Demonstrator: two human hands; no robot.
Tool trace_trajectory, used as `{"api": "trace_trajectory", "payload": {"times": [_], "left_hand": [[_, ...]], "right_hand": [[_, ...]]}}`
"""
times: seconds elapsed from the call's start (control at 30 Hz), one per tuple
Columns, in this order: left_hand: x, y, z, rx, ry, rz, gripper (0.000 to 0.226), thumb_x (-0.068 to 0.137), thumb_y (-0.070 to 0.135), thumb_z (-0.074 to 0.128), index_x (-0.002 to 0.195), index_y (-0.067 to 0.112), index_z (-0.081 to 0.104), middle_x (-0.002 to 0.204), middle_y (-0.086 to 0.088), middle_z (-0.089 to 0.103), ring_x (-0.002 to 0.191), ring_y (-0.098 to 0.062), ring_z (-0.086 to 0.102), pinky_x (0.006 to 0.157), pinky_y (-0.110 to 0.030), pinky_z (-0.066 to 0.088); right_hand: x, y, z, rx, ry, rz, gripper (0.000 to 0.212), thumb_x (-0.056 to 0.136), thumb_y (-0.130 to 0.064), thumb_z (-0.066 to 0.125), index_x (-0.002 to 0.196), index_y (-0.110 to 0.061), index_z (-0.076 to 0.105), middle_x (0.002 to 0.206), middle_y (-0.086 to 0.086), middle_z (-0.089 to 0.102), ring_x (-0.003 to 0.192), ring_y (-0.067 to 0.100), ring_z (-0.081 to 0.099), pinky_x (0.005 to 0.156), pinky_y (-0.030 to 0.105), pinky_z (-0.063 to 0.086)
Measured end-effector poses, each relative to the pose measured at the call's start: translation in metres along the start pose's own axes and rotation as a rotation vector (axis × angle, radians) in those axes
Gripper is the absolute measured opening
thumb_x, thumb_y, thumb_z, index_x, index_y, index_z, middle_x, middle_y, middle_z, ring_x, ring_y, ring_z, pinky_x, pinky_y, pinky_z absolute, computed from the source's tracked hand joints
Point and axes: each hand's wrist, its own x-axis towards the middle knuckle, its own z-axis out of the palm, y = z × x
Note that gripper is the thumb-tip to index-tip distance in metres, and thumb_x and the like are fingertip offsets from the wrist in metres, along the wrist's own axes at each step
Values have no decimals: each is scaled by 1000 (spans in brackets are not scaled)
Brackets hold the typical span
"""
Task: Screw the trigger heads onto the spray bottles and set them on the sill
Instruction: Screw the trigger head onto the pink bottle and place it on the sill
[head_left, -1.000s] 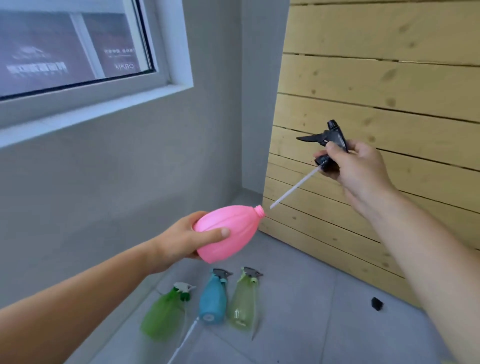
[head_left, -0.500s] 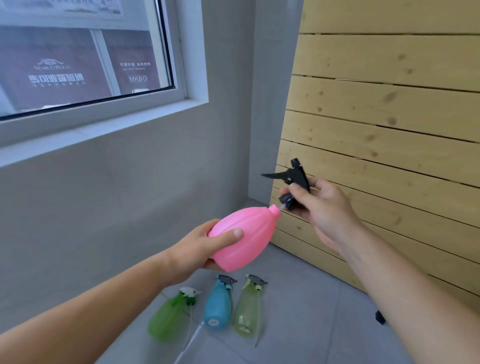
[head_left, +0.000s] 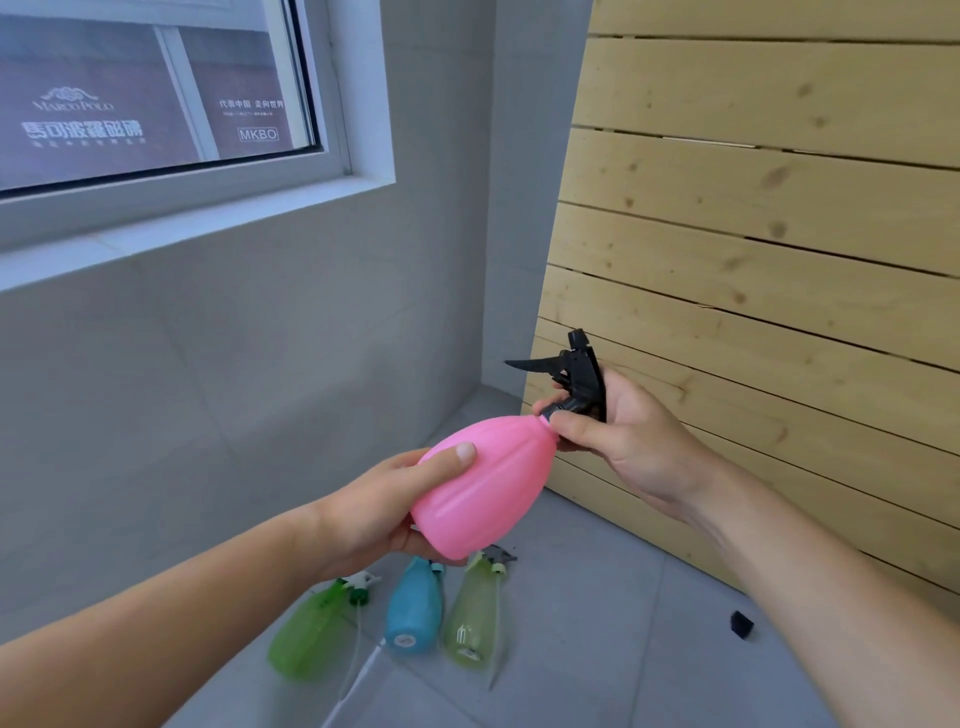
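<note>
A pink spray bottle (head_left: 488, 483) is held tilted in mid-air, neck pointing up and to the right, with my left hand (head_left: 379, 514) wrapped around its body. A black trigger head (head_left: 574, 371) sits on the bottle's neck, its tube hidden inside. My right hand (head_left: 618, 436) grips the head's collar between thumb and fingers. The white window sill (head_left: 171, 236) runs along the wall at upper left. On the floor below lie a green bottle (head_left: 309, 636), a blue bottle (head_left: 415, 608) and a pale green bottle (head_left: 475, 610).
A slatted wooden panel (head_left: 753, 291) leans against the wall on the right. A small black piece (head_left: 741, 623) lies on the grey tiled floor near the panel. The grey wall stands under the window.
My right hand brought the trigger head down to the pink bottle; the white tube slid fully inside and the head now sits on the neck. The view rose toward the window.
</note>
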Motion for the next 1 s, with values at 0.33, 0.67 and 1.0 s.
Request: {"api": "trace_trajectory", "payload": {"times": [0.33,0.67,1.0], "left_hand": [[-3,-1,12,-137,-10,-50,73,66,57,81,128,22,64,112,-16,76,92,-34,77,77,-52,65],[16,11,21,-466,245,55,70,71,54,74,129,18,65,123,-5,76,108,-23,73,96,-40,57],[8,7,23,-248,96,84,87,64,4,93,134,31,47,138,-10,52,115,-30,68,81,-44,63]], "right_hand": [[-1,-1,-8,-5,-49,-24,41,81,-1,64,120,-6,53,102,12,68,93,23,63,82,42,52],[6,6,-6,155,191,10,33,88,5,63,117,-8,57,98,11,69,88,23,67,76,37,58],[5,10,-11,266,226,39,32,86,2,66,117,1,57,99,12,72,87,21,69,78,37,57]]}}
